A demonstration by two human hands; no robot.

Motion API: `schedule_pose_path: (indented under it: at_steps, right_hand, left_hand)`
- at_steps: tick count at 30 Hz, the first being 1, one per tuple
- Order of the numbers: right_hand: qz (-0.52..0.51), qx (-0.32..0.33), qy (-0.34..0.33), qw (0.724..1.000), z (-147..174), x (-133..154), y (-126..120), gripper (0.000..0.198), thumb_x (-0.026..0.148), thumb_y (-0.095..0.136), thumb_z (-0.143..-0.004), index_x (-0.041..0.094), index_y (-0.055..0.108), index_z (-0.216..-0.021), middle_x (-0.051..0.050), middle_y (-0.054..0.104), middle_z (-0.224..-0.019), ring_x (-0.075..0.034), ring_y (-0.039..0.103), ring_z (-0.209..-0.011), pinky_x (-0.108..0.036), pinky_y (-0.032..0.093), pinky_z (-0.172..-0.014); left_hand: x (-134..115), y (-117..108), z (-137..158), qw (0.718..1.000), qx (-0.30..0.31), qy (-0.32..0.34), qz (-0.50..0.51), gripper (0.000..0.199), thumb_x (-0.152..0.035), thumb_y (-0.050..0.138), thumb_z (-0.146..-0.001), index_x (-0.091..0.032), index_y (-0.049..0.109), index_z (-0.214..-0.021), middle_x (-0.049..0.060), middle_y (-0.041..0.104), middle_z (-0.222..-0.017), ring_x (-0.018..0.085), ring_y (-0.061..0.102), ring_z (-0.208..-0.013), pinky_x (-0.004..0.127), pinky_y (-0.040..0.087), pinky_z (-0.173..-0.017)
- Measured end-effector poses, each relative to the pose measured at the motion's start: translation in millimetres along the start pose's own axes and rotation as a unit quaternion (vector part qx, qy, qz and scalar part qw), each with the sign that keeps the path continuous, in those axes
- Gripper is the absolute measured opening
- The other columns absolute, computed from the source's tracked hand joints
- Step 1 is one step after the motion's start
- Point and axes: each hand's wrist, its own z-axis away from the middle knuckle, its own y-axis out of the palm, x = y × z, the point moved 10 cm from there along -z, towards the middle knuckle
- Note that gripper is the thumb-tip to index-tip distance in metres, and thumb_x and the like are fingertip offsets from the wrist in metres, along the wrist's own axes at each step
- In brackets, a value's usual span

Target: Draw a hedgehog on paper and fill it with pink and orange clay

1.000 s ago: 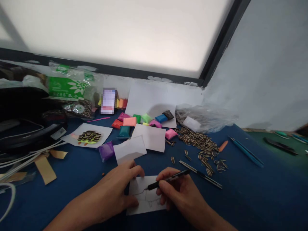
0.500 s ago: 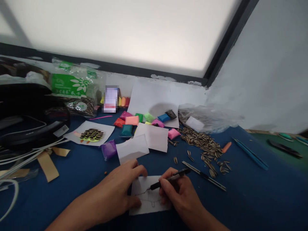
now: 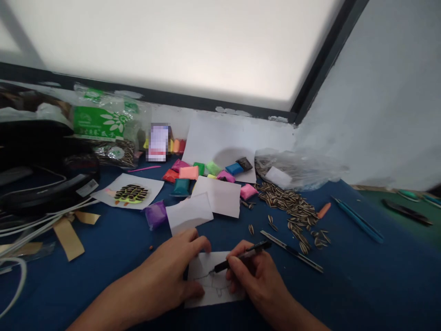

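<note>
A small white sheet of paper with thin drawn lines lies on the blue tabletop in front of me. My left hand rests at its left side, thumb and fingers spread apart and touching the paper. In my right hand a black pen is gripped, its tip on the drawing near the middle of the sheet. Part of the paper is hidden under my right hand. Just beyond the left hand lie a folded white paper and a purple packet.
A craft knife and loose sunflower seeds lie to the right, with blue tweezers farther out. Several coloured packets sit at the back. A card with a seed-covered picture and white cables are on the left.
The pen tip has shifted very slightly left along the drawn line, with my right hand. My left hand stays where it was on the paper.
</note>
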Motion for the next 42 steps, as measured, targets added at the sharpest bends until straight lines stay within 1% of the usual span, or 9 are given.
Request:
schedule_pose_path:
  at_steps: [8,13,20,26,37,42]
  right_hand:
    - [0.005,-0.003,0.004,1.0,-0.1,-1.4,-1.2,0.034,0.052,0.063,-0.092,0.02,0.057,-0.084,0.001,0.063,-0.068,-0.012,0.059,-0.054,-0.022,0.043,-0.051]
    - [0.007,-0.003,0.0,1.0,-1.0,1.0,-0.6,0.034,0.053,0.063,-0.092,0.02,0.057,-0.083,0.001,0.063,-0.067,-0.012,0.06,-0.055,-0.023,0.044,-0.052]
    - [0.009,-0.008,-0.002,1.0,-2.6,0.9,-2.6,0.037,0.056,0.063,-0.092,0.02,0.058,-0.084,0.001,0.063,-0.067,-0.013,0.062,-0.055,-0.022,0.046,-0.051]
    - [0.0,-0.007,-0.001,1.0,-2.1,-2.2,-2.3,0.041,0.06,0.063,-0.091,0.02,0.057,-0.084,0.001,0.062,-0.066,-0.012,0.06,-0.053,-0.021,0.044,-0.048]
    - [-0.016,-0.024,0.002,1.0,-2.3,-4.3,-5.2,0.041,0.06,0.064,-0.089,0.02,0.056,-0.083,0.002,0.063,-0.066,-0.011,0.059,-0.051,-0.021,0.046,-0.047]
    - [-0.025,-0.031,0.001,0.999,-2.2,-4.0,-6.6,0.041,0.06,0.065,-0.089,0.02,0.055,-0.083,0.002,0.062,-0.067,-0.011,0.059,-0.051,-0.02,0.047,-0.046]
  left_hand:
    - [-0.7,-0.8,-1.4,1.0,0.0,0.006,-0.003,0.037,-0.016,0.068,-0.069,-0.027,0.058,-0.102,0.0,0.057,-0.109,0.026,0.058,-0.103,0.033,0.04,-0.078]
    - [-0.8,-1.3,-1.1,1.0,-0.006,0.011,-0.002,0.036,-0.015,0.066,-0.068,-0.028,0.058,-0.101,0.0,0.057,-0.108,0.026,0.058,-0.101,0.033,0.041,-0.077]
    - [-0.9,-0.6,-1.0,1.0,0.001,0.005,-0.009,0.037,-0.016,0.067,-0.068,-0.027,0.058,-0.102,0.001,0.058,-0.109,0.027,0.058,-0.103,0.033,0.042,-0.078]
    - [-1.0,0.2,-1.3,1.0,0.006,0.009,-0.011,0.037,-0.016,0.067,-0.068,-0.027,0.058,-0.103,0.001,0.058,-0.109,0.027,0.058,-0.103,0.034,0.041,-0.079]
    - [0.9,-0.5,-1.2,1.0,-0.015,0.024,-0.009,0.038,-0.018,0.068,-0.069,-0.029,0.061,-0.105,0.0,0.059,-0.109,0.027,0.058,-0.102,0.033,0.043,-0.078]
    - [-2.6,0.9,-1.1,0.999,0.0,0.028,-0.017,0.041,-0.015,0.066,-0.07,-0.031,0.063,-0.107,0.0,0.057,-0.106,0.026,0.058,-0.1,0.034,0.041,-0.078]
